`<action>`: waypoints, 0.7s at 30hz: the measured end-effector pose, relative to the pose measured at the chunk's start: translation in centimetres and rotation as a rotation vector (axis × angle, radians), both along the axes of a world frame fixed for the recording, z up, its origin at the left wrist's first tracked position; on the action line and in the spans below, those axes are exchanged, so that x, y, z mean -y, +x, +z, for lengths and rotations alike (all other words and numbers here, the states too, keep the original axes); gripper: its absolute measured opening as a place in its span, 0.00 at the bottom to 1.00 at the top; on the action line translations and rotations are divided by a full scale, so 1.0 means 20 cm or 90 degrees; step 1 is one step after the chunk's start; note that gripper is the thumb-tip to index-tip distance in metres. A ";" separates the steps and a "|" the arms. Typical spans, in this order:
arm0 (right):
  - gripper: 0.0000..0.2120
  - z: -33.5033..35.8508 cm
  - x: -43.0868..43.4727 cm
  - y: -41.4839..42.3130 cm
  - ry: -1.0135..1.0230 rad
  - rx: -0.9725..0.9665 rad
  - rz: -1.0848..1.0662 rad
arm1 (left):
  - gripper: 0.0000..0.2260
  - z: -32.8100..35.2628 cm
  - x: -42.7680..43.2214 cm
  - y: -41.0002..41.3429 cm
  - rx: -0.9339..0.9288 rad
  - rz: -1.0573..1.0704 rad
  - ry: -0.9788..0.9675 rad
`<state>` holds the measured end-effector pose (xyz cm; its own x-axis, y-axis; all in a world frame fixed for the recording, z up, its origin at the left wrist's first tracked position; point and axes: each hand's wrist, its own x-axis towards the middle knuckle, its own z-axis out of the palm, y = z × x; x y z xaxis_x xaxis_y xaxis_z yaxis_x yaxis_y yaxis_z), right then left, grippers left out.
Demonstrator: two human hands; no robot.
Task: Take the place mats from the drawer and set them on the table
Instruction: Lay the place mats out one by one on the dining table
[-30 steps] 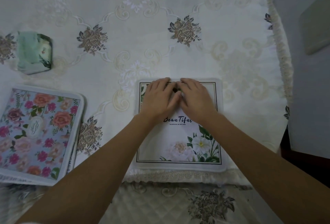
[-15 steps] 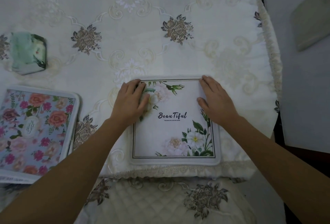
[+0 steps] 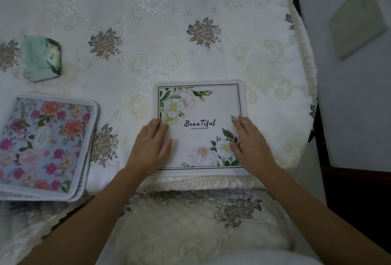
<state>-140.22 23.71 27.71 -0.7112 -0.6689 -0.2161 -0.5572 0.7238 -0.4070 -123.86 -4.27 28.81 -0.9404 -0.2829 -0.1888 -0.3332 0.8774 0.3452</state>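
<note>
Dim and cool-toned throughout, lit softly and evenly. Brightest on the tablecloth (image 3: 190, 59) near the middle, falling off to murky dark at the right side and lower corners. Smeared with blur at the top left; bent by wide-angle curvature along the edge of the table (image 3: 305, 57).

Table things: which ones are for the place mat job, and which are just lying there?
For the job:
- white "Beautiful" place mat, with the left hand and right hand flat on its sides
- blue rose place mat
- table

Just lying about:
- small green box at the far left
- quilted seat cushion in front of the table
- pale board off to the right
</note>
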 end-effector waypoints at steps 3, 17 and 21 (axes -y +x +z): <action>0.31 0.02 -0.08 0.13 -0.003 0.015 -0.009 | 0.26 0.00 -0.07 0.12 -0.003 -0.012 -0.005; 0.27 0.10 0.03 0.03 0.023 -0.006 -0.038 | 0.24 0.07 -0.20 0.08 -0.004 0.044 -0.025; 0.28 0.08 0.01 0.08 0.056 -0.004 -0.033 | 0.24 0.02 -0.18 0.14 0.042 0.002 -0.047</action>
